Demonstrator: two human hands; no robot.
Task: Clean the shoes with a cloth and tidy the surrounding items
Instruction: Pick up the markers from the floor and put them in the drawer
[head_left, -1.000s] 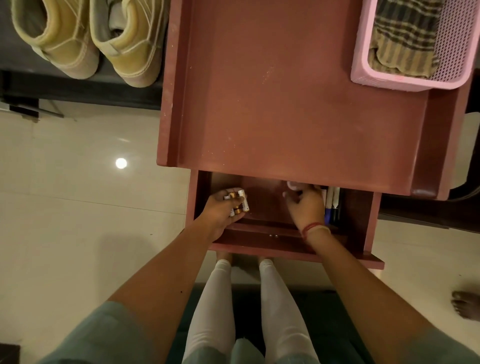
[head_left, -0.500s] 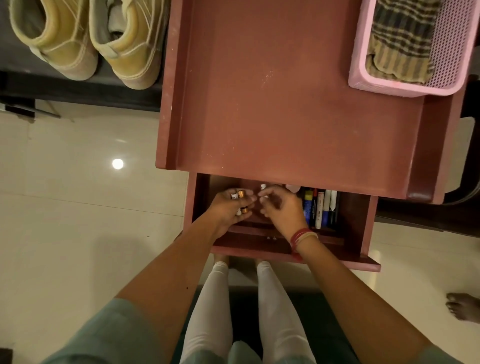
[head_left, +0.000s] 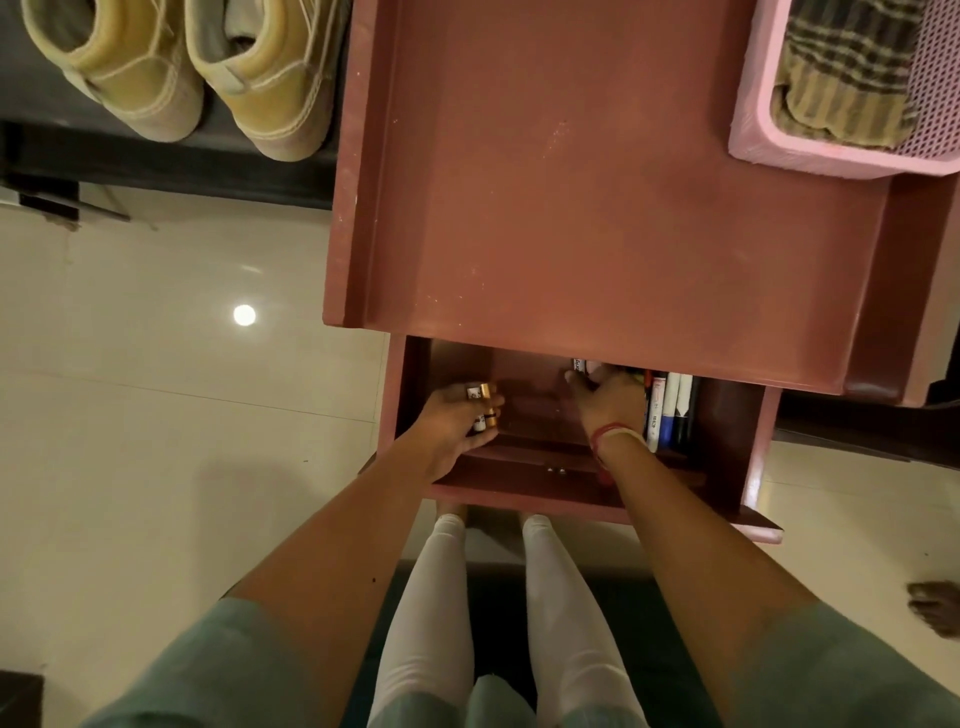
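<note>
Pale tiled floor (head_left: 156, 415); red-brown table (head_left: 597, 208) seen from straight above. Every position below is taken from the table.

- Drawer (head_left: 545, 467) is pulled out from the table's near edge, and both hands are inside it, apart.
- Left hand (head_left: 457, 421) at the drawer's left end, fingers clamped on a few batteries (head_left: 483, 405).
- Right hand (head_left: 608, 395) sits deeper under the table's near edge, over a small labelled cylinder (head_left: 579, 365). Cannot tell whether it grips or only touches it.
- Markers (head_left: 670, 410) lie in a row just right of that hand.
- Pink basket (head_left: 831, 150) on the table's far-right corner, with the striped cloth (head_left: 852, 73) folded inside.
- Shoes (head_left: 260, 88) stand side by side on a dark shelf (head_left: 156, 161) off the table's far-left corner, well apart from both hands.

Judgement: this is the tidying step, sorting small items into the drawer. Next, probably set down the held batteries neatly, clear of the markers, withdraw both hands and push the drawer shut.
</note>
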